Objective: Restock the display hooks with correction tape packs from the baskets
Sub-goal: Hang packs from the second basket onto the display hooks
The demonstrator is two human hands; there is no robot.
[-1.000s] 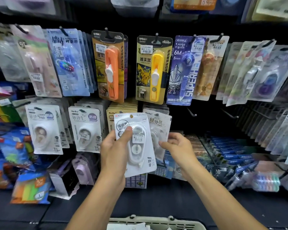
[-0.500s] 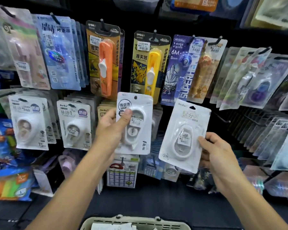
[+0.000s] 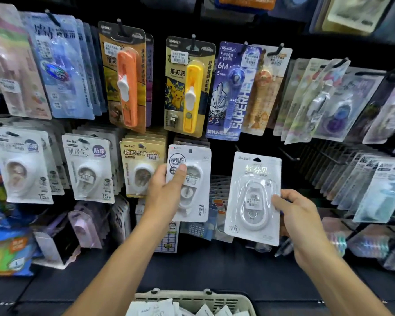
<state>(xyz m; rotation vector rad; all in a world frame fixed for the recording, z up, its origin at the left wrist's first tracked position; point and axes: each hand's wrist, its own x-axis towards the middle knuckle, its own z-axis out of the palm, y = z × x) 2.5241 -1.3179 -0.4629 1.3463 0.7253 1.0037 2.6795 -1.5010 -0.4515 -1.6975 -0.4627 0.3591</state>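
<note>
Your left hand (image 3: 167, 192) pinches a white pack (image 3: 191, 179) against the hook row. Your right hand (image 3: 299, 222) pinches a second pack (image 3: 253, 197) by its right edge, above the basket (image 3: 242, 299).

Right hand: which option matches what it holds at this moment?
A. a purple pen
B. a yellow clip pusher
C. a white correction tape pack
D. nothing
C: the right hand pinches the edge of a white correction tape pack, lifted in front of the display.
</note>
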